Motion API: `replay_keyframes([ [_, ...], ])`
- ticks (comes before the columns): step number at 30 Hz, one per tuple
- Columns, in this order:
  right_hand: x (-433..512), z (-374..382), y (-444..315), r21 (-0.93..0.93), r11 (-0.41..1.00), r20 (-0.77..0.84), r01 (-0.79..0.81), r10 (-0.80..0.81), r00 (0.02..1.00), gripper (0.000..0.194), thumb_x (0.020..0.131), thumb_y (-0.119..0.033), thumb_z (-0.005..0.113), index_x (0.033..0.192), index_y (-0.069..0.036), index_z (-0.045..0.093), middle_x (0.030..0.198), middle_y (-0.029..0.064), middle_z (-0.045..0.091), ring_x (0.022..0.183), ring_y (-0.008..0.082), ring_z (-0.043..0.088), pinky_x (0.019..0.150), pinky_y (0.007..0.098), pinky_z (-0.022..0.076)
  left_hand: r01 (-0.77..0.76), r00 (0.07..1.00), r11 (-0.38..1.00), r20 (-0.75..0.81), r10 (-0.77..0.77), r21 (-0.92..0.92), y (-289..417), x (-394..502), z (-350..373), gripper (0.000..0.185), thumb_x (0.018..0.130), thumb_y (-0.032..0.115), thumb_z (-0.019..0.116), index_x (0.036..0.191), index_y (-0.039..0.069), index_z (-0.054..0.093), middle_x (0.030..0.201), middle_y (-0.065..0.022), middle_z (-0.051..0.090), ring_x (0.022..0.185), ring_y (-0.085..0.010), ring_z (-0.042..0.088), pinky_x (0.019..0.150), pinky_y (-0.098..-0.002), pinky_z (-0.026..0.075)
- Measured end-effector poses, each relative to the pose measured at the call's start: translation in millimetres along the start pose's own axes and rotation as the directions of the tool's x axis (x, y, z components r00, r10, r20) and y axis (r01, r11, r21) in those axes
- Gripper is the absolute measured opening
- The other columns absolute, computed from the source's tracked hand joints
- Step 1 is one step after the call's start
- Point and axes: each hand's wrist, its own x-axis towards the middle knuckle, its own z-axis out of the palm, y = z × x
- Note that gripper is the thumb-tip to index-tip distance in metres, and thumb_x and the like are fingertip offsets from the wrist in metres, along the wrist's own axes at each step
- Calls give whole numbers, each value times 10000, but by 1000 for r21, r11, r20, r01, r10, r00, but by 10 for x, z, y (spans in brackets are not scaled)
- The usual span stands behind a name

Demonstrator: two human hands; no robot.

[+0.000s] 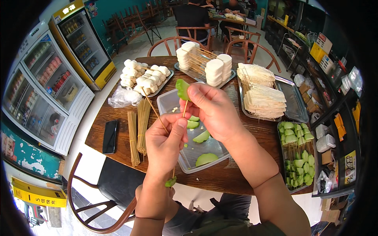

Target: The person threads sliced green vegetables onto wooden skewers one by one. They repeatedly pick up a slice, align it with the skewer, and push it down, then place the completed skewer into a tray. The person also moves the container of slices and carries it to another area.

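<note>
My left hand (166, 141) pinches a thin bamboo skewer (185, 109) between thumb and finger. A second, darker stick (155, 110) crosses the same hand. In my right hand (209, 109) is a green vegetable slice (182, 89), at the upper end of the pinched skewer. Another green piece (170, 182) shows low beside my left wrist, on a stick. Beneath both hands stands a translucent plastic tub (203, 169) with several green slices (206, 159). Two bundles of skewers (133, 138) lie to the left of the tub.
Around the wooden table (124, 118) are a black phone (110, 136), a plastic bag (124, 96), and trays of skewered white balls (153, 79), white round slices (214, 70), enoki mushrooms (264, 100) and green pieces (298, 165). An empty metal tray (292, 98) sits right. Chairs and seated people are beyond.
</note>
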Motion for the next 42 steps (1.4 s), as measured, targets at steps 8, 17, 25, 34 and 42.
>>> replay_keyframes([
  [8, -39, 52, -50, -356, 934, 70, 18, 7, 998, 291, 1032, -212, 622, 1169, 42, 662, 969, 52, 693, 861, 100, 636, 794, 254, 526, -30, 999, 998, -43, 32, 52, 37, -12, -39, 129, 1014, 102, 639, 1075, -2, 686, 743, 17, 622, 587, -20, 493, 501, -174, 355],
  [17, -16, 29, 5, -497, 867, 99, 43, 7, 995, 281, 1004, -218, 670, 1111, 40, 695, 887, 31, 698, 798, 71, 640, 705, 245, 526, 30, 997, 998, -78, -26, 51, 29, 37, -41, 147, 1015, 133, 640, 1067, 1, 677, 707, 6, 608, 548, -21, 453, 483, -177, 326],
  [25, 54, -46, -164, -347, 935, -47, -72, 60, 997, 285, 996, -291, 676, 1035, -13, 725, 845, 5, 675, 701, 58, 559, 677, 238, 486, 115, 992, 993, 49, -113, -36, 31, 80, -21, 166, 1034, 119, 580, 1084, -19, 657, 661, -20, 587, 483, -31, 382, 443, -194, 271],
  [34, 36, -57, -86, -425, 905, 42, -16, 37, 998, 272, 978, -279, 701, 1016, -13, 745, 804, -29, 663, 690, 41, 537, 622, 215, 447, 140, 980, 987, 156, -126, -79, 49, 123, -167, 216, 1044, 191, 579, 1091, -4, 660, 741, -56, 657, 502, -19, 372, 456, -187, 292],
  [42, -78, 68, -49, -599, 799, 182, -58, 206, 962, 310, 916, -284, 771, 1002, 14, 766, 786, 16, 699, 693, 73, 567, 612, 259, 456, 94, 996, 975, 17, -93, -203, 169, 203, -344, 292, 1038, 302, 604, 1067, 25, 694, 776, -3, 618, 496, -14, 337, 411, -183, 251],
])
